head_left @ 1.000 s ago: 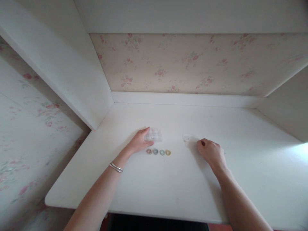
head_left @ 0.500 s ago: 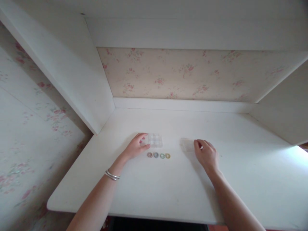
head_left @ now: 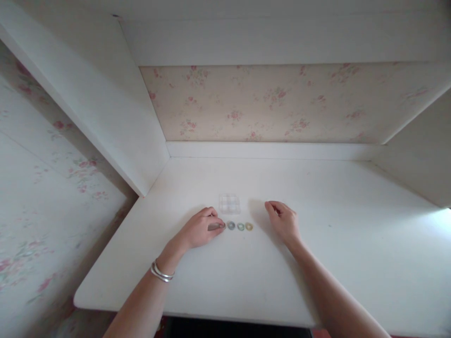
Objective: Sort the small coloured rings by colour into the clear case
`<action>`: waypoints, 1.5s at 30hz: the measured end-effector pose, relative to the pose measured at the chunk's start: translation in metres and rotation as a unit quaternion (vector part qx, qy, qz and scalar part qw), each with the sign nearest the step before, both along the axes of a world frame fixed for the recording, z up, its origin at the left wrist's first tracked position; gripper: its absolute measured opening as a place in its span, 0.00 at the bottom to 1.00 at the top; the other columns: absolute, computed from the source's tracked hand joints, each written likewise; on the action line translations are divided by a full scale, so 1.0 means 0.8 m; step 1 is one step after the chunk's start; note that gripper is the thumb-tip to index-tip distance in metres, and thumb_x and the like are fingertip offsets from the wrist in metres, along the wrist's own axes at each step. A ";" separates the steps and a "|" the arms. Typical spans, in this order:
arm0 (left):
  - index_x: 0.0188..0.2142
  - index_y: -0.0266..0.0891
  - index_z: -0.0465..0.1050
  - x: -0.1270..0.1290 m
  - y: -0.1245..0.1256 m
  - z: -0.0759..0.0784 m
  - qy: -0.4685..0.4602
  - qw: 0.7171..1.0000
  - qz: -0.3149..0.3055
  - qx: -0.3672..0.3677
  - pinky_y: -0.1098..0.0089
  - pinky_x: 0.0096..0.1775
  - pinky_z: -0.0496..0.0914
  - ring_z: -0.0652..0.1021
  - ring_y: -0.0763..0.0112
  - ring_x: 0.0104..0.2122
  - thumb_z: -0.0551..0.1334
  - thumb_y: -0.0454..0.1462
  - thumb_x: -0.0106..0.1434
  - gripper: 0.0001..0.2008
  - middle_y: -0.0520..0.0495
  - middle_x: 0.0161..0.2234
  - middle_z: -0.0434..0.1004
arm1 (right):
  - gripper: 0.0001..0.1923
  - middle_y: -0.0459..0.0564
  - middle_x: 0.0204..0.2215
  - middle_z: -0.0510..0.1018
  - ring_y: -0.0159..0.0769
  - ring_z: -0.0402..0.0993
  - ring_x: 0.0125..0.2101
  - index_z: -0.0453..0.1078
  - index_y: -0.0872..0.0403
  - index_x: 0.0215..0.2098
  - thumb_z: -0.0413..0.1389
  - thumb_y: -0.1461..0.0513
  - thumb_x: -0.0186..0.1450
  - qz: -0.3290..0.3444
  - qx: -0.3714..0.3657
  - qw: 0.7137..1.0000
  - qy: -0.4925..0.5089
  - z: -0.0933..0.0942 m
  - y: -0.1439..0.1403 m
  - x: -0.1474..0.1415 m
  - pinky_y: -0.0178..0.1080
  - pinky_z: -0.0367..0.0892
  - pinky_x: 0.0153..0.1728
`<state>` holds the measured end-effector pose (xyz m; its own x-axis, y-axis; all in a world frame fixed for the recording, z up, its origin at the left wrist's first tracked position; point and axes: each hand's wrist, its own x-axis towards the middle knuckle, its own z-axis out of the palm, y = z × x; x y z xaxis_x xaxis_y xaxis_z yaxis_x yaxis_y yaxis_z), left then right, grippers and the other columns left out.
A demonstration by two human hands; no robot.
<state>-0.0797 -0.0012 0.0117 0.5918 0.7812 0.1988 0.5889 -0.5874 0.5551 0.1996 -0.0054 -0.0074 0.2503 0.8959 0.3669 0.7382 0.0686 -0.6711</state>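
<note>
My left hand (head_left: 200,227), with silver bangles on its wrist, has its thumb and fingers closed around a small brownish ring (head_left: 224,226) on the white table; the fingers partly cover it. To the right, in a row, lie a grey-blue ring (head_left: 231,225), a pale green ring (head_left: 240,226) and a yellow ring (head_left: 249,226). Just behind the row is a clear plastic box (head_left: 229,203) with a grid of compartments. My right hand (head_left: 283,218) hovers to the right of the box, fingertips pinched together; I cannot make out anything between them.
The white tabletop (head_left: 225,277) ends in a rounded corner at the front left. White side panels (head_left: 141,159) and a low back strip (head_left: 275,151) enclose it, with floral wallpaper (head_left: 260,103) behind. An overhead white board hangs above.
My left hand has left the clear box and come down onto the brownish ring. My right hand has moved left; the clear flat piece seen by its fingers earlier no longer shows distinctly.
</note>
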 end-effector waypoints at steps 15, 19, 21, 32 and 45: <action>0.38 0.45 0.78 0.002 0.001 -0.001 -0.038 0.997 -0.003 -0.066 0.71 0.41 0.68 0.72 0.72 0.35 0.58 0.42 0.62 0.11 0.48 0.35 0.69 | 0.19 0.50 0.29 0.78 0.37 0.71 0.31 0.74 0.52 0.31 0.45 0.53 0.64 0.068 -0.012 0.996 -0.049 -0.004 -0.011 -0.003 0.38 0.63 0.36; 0.36 0.45 0.78 0.005 -0.001 0.005 -0.056 0.995 0.014 -0.087 0.71 0.38 0.68 0.72 0.72 0.33 0.58 0.44 0.61 0.11 0.49 0.34 0.69 | 0.19 0.49 0.28 0.78 0.36 0.71 0.31 0.74 0.51 0.31 0.45 0.53 0.65 0.072 -0.016 0.996 -0.059 -0.002 -0.013 -0.003 0.37 0.62 0.36; 0.36 0.45 0.78 0.006 -0.001 0.007 -0.064 0.993 0.027 -0.095 0.72 0.36 0.68 0.72 0.72 0.32 0.58 0.44 0.61 0.11 0.50 0.34 0.69 | 0.18 0.48 0.27 0.77 0.36 0.71 0.31 0.74 0.51 0.31 0.45 0.53 0.65 0.072 -0.015 0.995 -0.069 -0.002 -0.013 -0.003 0.37 0.62 0.35; 0.37 0.40 0.77 0.011 0.010 0.004 -0.135 0.976 0.132 -0.112 0.71 0.31 0.65 0.70 0.73 0.29 0.56 0.48 0.61 0.17 0.49 0.32 0.70 | 0.19 0.48 0.26 0.78 0.37 0.71 0.30 0.74 0.51 0.31 0.44 0.53 0.65 0.090 -0.013 0.991 -0.099 -0.008 -0.012 -0.004 0.38 0.61 0.36; 0.37 0.41 0.77 0.036 0.032 -0.018 -0.163 0.969 0.171 -0.072 0.71 0.34 0.67 0.72 0.72 0.31 0.56 0.46 0.61 0.15 0.49 0.33 0.71 | 0.17 0.48 0.27 0.78 0.37 0.71 0.30 0.74 0.51 0.31 0.45 0.54 0.65 0.094 -0.013 0.991 -0.099 -0.009 -0.011 -0.006 0.37 0.61 0.35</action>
<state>-0.0509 0.0246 -0.0030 0.2171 0.9541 0.2062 0.5147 -0.2913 0.8064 0.1951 -0.0138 -0.0147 0.0032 0.9298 0.3681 0.8309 0.2023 -0.5183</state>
